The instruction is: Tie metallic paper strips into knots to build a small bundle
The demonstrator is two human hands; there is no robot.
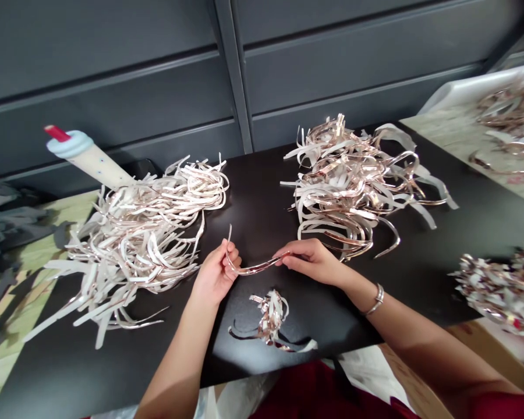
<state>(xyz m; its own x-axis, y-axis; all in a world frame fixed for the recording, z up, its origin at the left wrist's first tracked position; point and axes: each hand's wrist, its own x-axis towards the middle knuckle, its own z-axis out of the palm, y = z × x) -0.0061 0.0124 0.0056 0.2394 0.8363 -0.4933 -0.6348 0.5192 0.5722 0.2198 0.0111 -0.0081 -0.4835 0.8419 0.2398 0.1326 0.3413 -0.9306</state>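
Observation:
A thin curved rose-gold strip hangs between my two hands above a black board. My left hand pinches its left end, where a pale backing tip sticks up. My right hand, with a bracelet at the wrist, pinches the right end. A small heap of peeled strips lies just below my hands. To the left spreads a big pile of pale strips. A second pile, shinier and coppery, lies right of the hands.
A cream glue bottle with a blue collar and red tip leans behind the left pile. Dark grey panels form the back wall. More shiny strips fill a white tray at the far right and another heap at the right edge.

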